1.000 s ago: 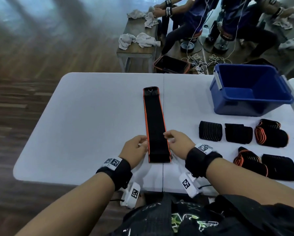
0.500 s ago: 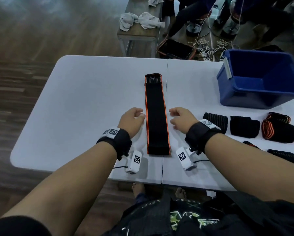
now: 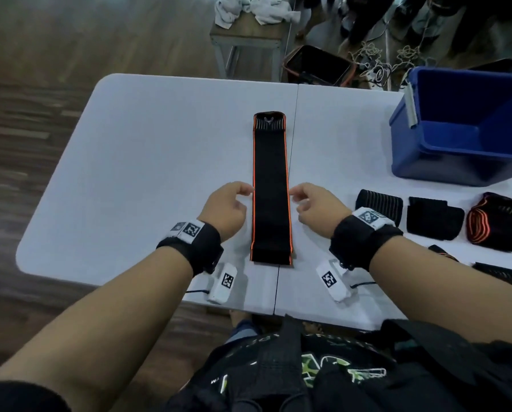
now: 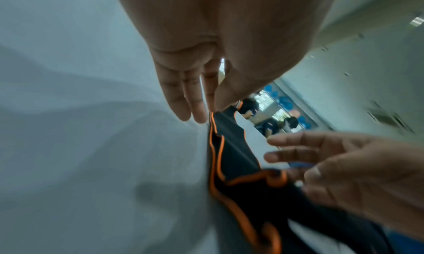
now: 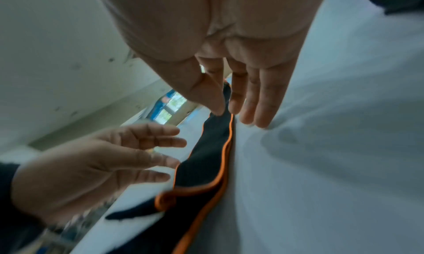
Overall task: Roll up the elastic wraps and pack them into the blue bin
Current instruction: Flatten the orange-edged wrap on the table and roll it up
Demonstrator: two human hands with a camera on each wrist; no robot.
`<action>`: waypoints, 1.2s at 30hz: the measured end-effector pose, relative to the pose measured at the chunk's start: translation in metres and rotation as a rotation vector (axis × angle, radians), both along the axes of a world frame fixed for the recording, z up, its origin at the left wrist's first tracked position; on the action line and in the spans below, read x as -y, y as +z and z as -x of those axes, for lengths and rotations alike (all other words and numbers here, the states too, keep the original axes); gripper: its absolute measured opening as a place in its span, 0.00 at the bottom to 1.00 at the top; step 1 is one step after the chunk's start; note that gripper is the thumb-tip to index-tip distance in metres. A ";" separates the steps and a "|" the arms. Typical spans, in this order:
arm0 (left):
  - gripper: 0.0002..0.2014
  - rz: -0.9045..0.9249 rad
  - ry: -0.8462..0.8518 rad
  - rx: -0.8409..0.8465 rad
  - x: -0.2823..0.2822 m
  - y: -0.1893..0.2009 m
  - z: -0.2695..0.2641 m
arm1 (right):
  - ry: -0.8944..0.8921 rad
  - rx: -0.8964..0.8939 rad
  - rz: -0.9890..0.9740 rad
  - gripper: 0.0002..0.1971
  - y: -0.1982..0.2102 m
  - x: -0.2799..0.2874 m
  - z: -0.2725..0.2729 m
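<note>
A long black elastic wrap (image 3: 271,185) with orange edges lies flat, lengthwise on the white table (image 3: 147,162); its near end is folded over itself. My left hand (image 3: 244,197) is just left of the wrap and my right hand (image 3: 297,200) just right of it, both about midway along. In the left wrist view the left hand (image 4: 206,111) has straight fingers with tips at the wrap's orange edge (image 4: 214,149). In the right wrist view the right hand (image 5: 229,111) reaches the wrap (image 5: 206,149) the same way. The blue bin (image 3: 421,162) stands at the far right, nothing visible inside.
Several rolled wraps (image 3: 434,218) lie in rows right of my right hand, below the bin. Beyond the table are a wooden bench with white cloths (image 3: 248,13), a black crate (image 3: 320,66), cables and other persons' legs. The table's left half is bare.
Both hands left the wrap's near end and slid forward along its sides to about the middle. Their fingers have loosened and spread. The head view tilted downward.
</note>
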State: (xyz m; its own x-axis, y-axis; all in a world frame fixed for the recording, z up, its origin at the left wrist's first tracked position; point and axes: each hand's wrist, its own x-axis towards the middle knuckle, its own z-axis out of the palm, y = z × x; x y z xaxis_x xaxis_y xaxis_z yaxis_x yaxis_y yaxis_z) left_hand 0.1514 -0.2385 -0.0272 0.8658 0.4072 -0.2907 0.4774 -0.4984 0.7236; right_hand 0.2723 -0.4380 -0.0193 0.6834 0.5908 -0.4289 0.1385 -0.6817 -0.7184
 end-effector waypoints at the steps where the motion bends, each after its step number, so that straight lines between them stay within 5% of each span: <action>1: 0.21 -0.069 -0.073 -0.006 0.005 0.002 0.012 | 0.095 0.033 0.044 0.27 0.002 0.007 0.005; 5: 0.19 -0.146 -0.131 0.024 0.027 -0.002 0.056 | 0.297 0.081 0.127 0.24 0.007 0.024 0.028; 14: 0.25 0.015 0.158 0.046 0.061 -0.015 0.073 | 0.202 -0.017 -0.010 0.28 -0.008 0.036 0.050; 18: 0.28 -0.142 0.045 -0.051 0.062 -0.016 0.078 | 0.306 0.066 0.022 0.33 -0.007 0.040 0.053; 24: 0.19 -0.353 -0.119 -0.065 0.059 -0.020 0.082 | 0.376 0.191 0.038 0.36 -0.016 0.045 0.063; 36: 0.13 -0.327 -0.203 -0.112 0.035 -0.015 0.075 | 0.273 0.223 0.086 0.34 -0.020 0.039 0.079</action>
